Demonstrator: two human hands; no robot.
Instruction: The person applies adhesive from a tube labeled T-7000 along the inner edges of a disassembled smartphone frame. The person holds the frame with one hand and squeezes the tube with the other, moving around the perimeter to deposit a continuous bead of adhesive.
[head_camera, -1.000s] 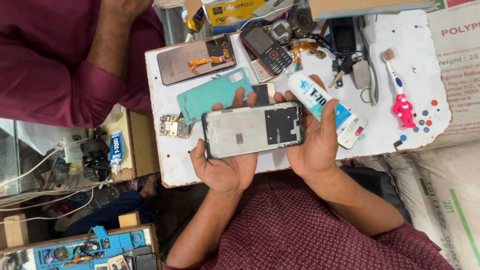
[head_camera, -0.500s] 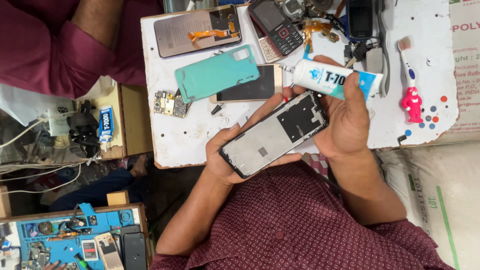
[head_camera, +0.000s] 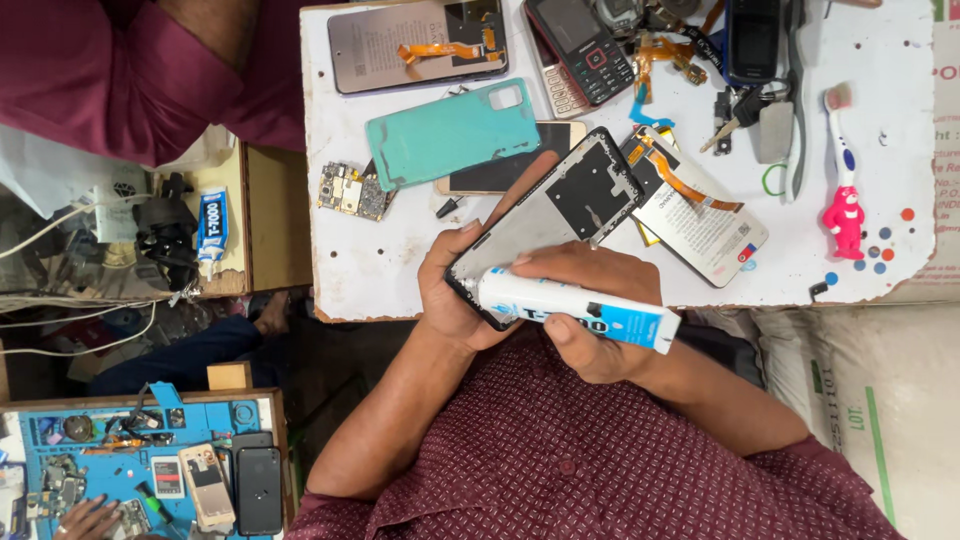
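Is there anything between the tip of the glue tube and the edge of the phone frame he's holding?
Nothing visible. The right hand holds the glue tube with its tip right at the lower edge of the phone frame, which the left hand grips. The teal back cover and the other loose parts lie farther up the table.

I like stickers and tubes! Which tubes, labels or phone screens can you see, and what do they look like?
Glue tube: in the right hand, white and blue, nozzle at the phone frame.
Second tube: left side shelf, blue and white.
Keypad phone: table top, dark screen.
White label: on the flat part right of the frame.
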